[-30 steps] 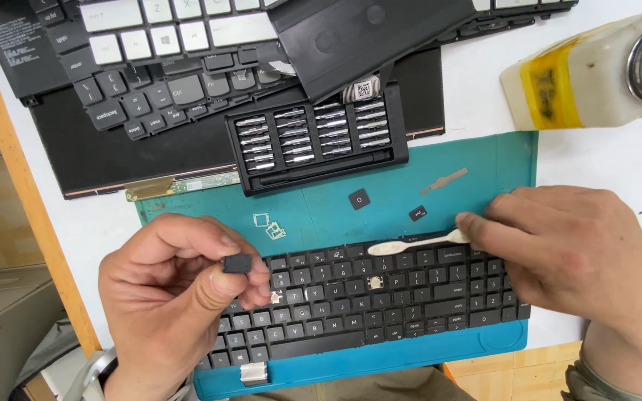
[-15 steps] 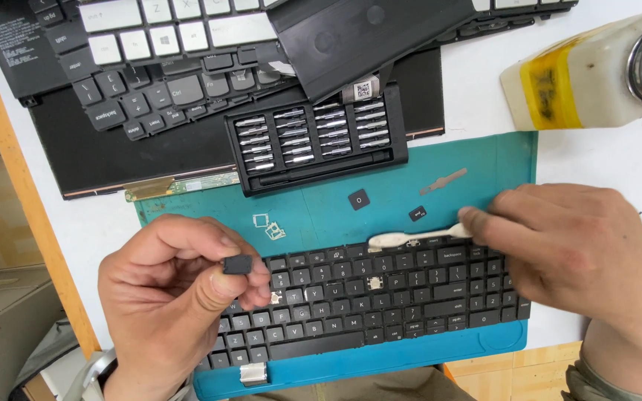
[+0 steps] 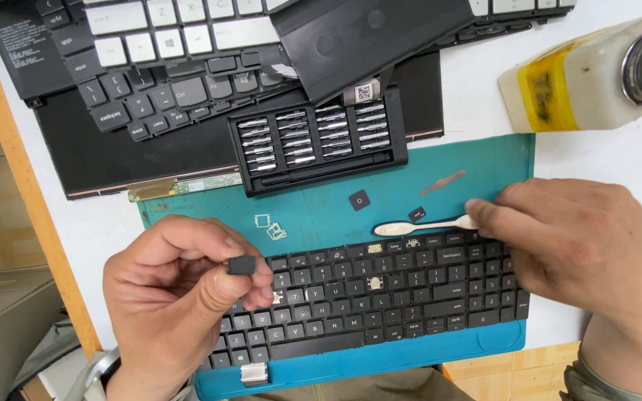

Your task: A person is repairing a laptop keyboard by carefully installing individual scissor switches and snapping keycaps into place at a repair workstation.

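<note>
Our left hand (image 3: 180, 297) pinches a black keycap (image 3: 241, 265) at lower left; it could slip onto the keyboard (image 3: 380, 312). Our right hand (image 3: 574, 245), fingers closed on the white pry tool (image 3: 421, 226), might flick loose keycaps (image 3: 359, 200) off the mat (image 3: 484, 160).

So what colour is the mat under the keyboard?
The mat is teal, a blue-green. The head view, the only one, shows it around the black keyboard.

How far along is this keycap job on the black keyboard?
Done: several keycaps are off; bare switch spots show on the black keyboard, and two loose keycaps lie on the teal mat. In hand: the left hand pinches a black keycap; the right hand holds a white spudger. Left: most keys remain seated.
</note>
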